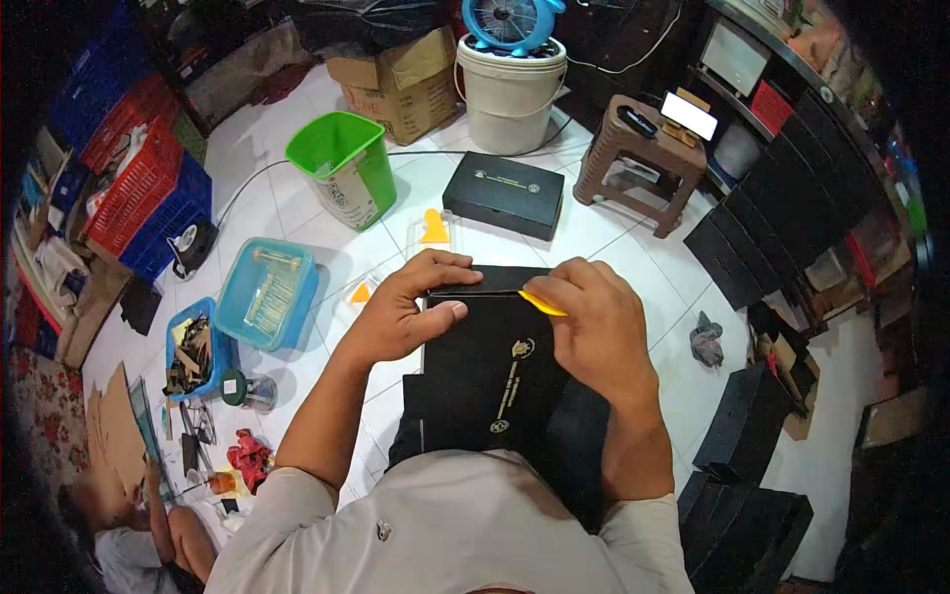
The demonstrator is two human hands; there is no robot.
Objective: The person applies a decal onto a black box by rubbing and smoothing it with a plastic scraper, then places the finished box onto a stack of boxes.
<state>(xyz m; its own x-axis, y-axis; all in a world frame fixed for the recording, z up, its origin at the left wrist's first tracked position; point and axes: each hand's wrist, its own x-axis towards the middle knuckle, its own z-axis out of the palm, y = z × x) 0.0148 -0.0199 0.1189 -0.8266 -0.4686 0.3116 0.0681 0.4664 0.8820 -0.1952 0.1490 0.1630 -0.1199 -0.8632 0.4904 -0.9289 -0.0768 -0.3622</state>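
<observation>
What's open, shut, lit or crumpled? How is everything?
Held box: shut or not, can't tell
Yellow tool: gripped
Floor box: shut
Green bin: upright, open
Light-blue tub: open
Screen: lit
Stool: upright
Fan: upright
Grey bundle: crumpled

Right hand (602, 322) hides part of yellow piece (543, 304); top edge crops blue fan (512, 24).

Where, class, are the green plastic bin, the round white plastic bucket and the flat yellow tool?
Green bin (376, 181): head view, outer side wall.
White bucket (505, 106): head view, front outer wall.
Yellow tool (541, 304): head view, flat part beside fingers.
</observation>
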